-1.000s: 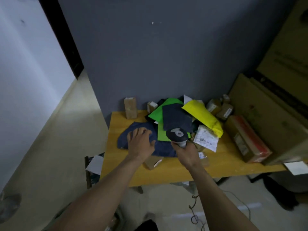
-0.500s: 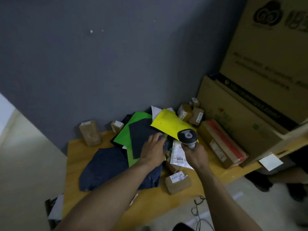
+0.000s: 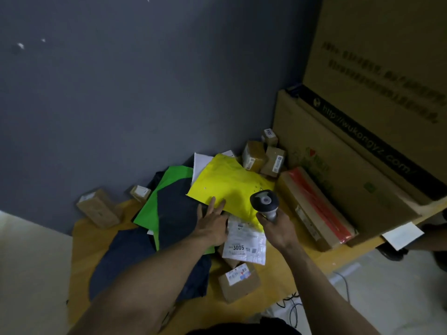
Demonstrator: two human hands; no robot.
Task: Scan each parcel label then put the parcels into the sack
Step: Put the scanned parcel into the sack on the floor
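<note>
Left hand (image 3: 212, 224) flat on the parcels, right hand (image 3: 278, 228) gripping the scanner (image 3: 264, 204).
The left arm reaches forward, fingers straight, fingertips touching the near edge of the yellow parcel (image 3: 229, 182) on the table (image 3: 89, 240). The scanner stands upright just beside it, above the white labelled parcel (image 3: 244, 245).

Both forearms reach forward. The left hand (image 3: 212, 224) lies palm down, fingers straight and spread, apparently pressing flat. The right hand (image 3: 278, 226) curls round a scanner (image 3: 264, 201) handle.
</note>
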